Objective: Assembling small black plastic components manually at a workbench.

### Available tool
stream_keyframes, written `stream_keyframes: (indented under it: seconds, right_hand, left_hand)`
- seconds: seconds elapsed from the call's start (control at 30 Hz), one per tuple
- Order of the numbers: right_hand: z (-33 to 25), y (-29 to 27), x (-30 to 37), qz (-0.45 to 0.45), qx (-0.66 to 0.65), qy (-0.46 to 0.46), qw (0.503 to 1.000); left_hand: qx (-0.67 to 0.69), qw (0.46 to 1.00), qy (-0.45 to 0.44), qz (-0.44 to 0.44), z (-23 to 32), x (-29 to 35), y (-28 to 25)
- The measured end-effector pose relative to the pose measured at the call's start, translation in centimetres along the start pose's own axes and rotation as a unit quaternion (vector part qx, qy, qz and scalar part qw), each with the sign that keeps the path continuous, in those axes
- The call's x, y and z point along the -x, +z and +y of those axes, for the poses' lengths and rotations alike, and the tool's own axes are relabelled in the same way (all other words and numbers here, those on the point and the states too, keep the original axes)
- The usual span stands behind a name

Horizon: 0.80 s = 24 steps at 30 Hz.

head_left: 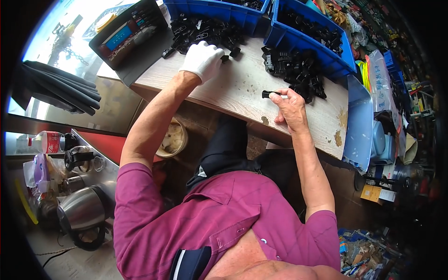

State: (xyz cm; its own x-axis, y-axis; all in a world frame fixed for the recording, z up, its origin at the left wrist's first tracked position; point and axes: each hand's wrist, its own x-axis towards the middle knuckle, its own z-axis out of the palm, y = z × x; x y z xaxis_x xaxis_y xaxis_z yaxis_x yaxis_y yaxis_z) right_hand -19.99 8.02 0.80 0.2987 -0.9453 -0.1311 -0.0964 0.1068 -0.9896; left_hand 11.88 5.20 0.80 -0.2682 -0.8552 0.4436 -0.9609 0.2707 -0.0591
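My right hand is bare and pinches a small black plastic part between thumb and fingers, above the table's front half. My left hand, in a white knit glove, is closed at the near edge of a loose pile of black plastic parts. At its fingertips shows another black part, mostly covered by the glove. A single black part lies just right of that hand. Beyond my right hand spreads a second heap of black parts.
Two blue crates of black parts stand along the back of the pale worn table. A propped tablet is at the left. A light-blue bin adjoins the right end. A steel kettle sits at lower left; a bucket is below the table.
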Motion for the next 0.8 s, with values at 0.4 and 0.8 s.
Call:
stream_keyframes:
  seconds: [0.4, 0.8]
  right_hand:
    - [-0.3, 0.8, -0.4, 0.024, 0.055, 0.021, 0.998]
    - [-0.6, 0.9, -0.6, 0.036, 0.138, 0.042, 0.989]
  left_hand:
    - [0.133, 0.986, -0.103, -0.017, 4.4, 0.9, -0.9]
    - [0.377, 0.923, -0.077, 0.031, 9.9, 1.4, -1.3]
